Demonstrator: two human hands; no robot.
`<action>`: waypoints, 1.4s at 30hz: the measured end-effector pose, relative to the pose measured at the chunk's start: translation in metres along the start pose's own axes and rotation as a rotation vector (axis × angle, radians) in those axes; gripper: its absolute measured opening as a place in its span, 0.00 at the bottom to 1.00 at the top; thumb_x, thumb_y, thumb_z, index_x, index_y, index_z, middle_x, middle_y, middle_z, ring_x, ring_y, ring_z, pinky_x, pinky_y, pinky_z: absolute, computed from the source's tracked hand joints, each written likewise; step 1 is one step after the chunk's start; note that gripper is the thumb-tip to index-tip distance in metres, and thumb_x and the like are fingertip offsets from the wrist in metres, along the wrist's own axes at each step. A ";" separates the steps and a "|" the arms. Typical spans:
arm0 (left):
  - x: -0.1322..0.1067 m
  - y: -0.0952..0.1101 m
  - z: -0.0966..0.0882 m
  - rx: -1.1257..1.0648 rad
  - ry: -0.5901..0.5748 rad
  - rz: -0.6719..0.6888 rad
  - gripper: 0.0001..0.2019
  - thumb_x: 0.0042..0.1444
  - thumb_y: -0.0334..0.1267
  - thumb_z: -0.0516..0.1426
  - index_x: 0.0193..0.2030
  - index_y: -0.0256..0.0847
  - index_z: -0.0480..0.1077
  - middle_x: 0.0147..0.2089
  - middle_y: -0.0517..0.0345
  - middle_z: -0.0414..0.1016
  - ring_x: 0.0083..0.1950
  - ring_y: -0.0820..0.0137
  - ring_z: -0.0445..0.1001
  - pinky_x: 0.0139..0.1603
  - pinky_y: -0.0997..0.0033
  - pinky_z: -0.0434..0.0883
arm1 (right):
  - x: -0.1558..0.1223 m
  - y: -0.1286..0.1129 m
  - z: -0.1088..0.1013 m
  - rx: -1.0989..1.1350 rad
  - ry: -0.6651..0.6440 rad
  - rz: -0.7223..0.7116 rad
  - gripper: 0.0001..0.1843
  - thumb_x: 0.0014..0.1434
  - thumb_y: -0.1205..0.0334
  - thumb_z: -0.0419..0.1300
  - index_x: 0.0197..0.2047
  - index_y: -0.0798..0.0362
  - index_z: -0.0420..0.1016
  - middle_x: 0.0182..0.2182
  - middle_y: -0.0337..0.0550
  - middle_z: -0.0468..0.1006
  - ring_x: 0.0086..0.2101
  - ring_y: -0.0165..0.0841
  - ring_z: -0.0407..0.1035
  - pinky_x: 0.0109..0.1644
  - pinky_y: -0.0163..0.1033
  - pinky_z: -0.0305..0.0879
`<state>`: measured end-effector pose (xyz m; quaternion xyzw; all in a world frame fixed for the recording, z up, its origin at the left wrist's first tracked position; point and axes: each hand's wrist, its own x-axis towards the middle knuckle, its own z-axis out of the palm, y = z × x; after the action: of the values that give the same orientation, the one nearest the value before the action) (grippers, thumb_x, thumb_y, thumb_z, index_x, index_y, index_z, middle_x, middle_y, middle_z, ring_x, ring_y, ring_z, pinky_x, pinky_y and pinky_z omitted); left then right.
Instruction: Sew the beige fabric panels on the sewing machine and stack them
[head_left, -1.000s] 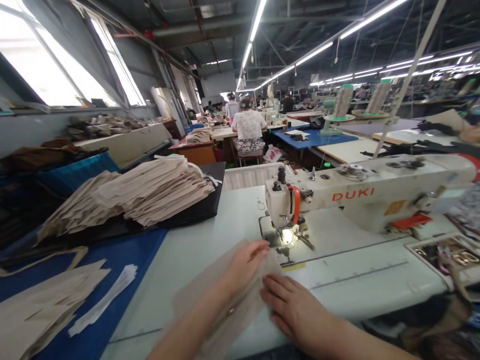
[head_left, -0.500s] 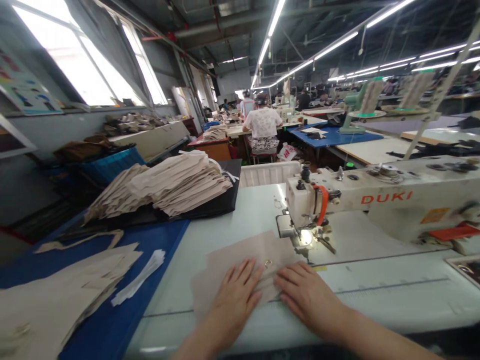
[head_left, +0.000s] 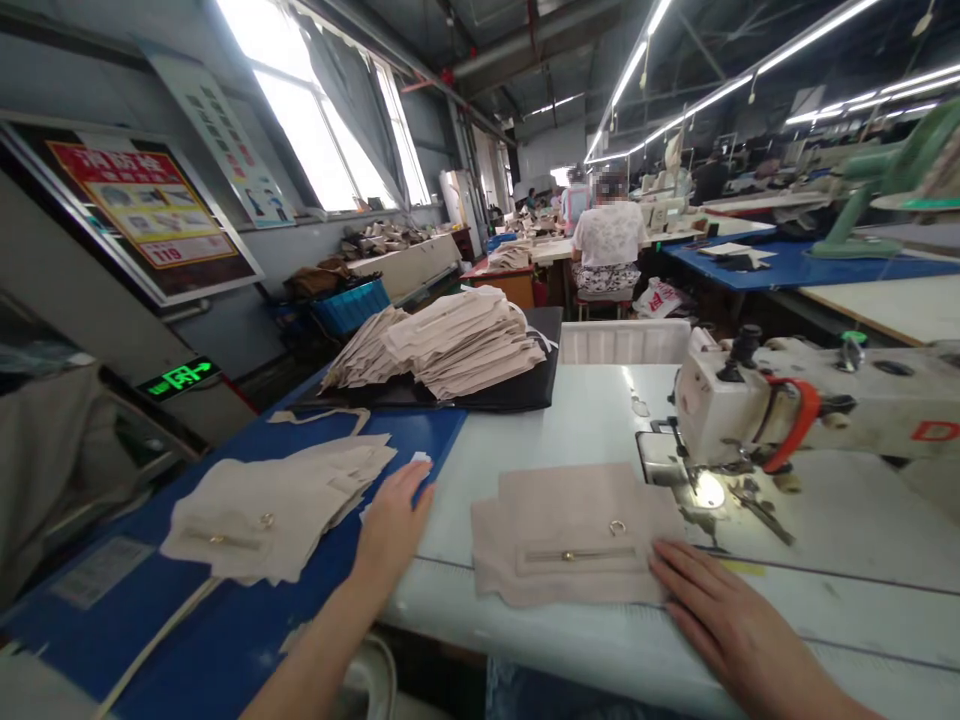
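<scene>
Right hand lies flat, fingers spread and released, tips pressing the right edge of the beige zippered fabric piece on the table. Piece sits just left of those fingers, flat, zipper and ring facing up, close in front of the sewing machine needle area. Left hand reaches out left, fingers open and grasping nothing, tips at the blue mat edge by a small white scrap; stack of finished-looking pieces just beyond its fingers. Taller fabric pile well ahead. Step judged: piece parked between seams, left hand going toward the stack. Next move likely needs a pinch on one layer only.
</scene>
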<state>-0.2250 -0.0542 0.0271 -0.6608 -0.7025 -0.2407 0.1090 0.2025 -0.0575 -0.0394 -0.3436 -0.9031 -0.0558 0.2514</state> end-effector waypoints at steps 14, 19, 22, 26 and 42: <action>-0.003 -0.040 -0.003 0.047 0.024 -0.095 0.14 0.57 0.40 0.48 0.32 0.41 0.74 0.38 0.44 0.79 0.44 0.57 0.77 0.52 0.58 0.72 | -0.001 0.001 0.000 -0.023 0.001 0.001 0.21 0.69 0.53 0.51 0.58 0.51 0.75 0.57 0.46 0.74 0.52 0.41 0.74 0.52 0.44 0.75; -0.005 -0.043 0.000 0.043 0.066 -0.166 0.14 0.56 0.41 0.48 0.33 0.41 0.73 0.38 0.46 0.80 0.42 0.58 0.78 0.49 0.61 0.73 | 0.000 -0.001 -0.002 -0.034 0.013 -0.013 0.21 0.69 0.53 0.51 0.58 0.51 0.75 0.57 0.47 0.75 0.51 0.41 0.74 0.51 0.44 0.75; -0.005 -0.044 -0.002 0.040 0.096 -0.222 0.12 0.55 0.41 0.49 0.34 0.42 0.73 0.36 0.50 0.80 0.38 0.61 0.78 0.43 0.64 0.74 | 0.002 0.000 -0.002 -0.064 0.037 -0.043 0.20 0.69 0.54 0.51 0.57 0.51 0.75 0.55 0.47 0.76 0.50 0.41 0.75 0.50 0.45 0.75; -0.003 -0.043 -0.011 0.003 0.200 -0.318 0.10 0.54 0.41 0.51 0.32 0.44 0.72 0.32 0.54 0.80 0.34 0.62 0.78 0.37 0.66 0.74 | 0.003 0.001 0.001 -0.063 0.029 -0.056 0.20 0.68 0.53 0.53 0.58 0.50 0.74 0.54 0.46 0.77 0.49 0.41 0.75 0.52 0.47 0.74; 0.006 0.198 0.069 -0.327 0.144 0.643 0.11 0.64 0.30 0.48 0.40 0.41 0.72 0.36 0.53 0.77 0.39 0.67 0.76 0.43 0.68 0.74 | 0.018 -0.034 -0.042 0.323 -0.425 0.337 0.42 0.66 0.48 0.54 0.73 0.61 0.43 0.71 0.55 0.40 0.70 0.44 0.35 0.72 0.52 0.38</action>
<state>-0.0200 -0.0137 0.0092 -0.8379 -0.4018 -0.3492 0.1210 0.1862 -0.0835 0.0082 -0.4479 -0.8630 0.2040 0.1143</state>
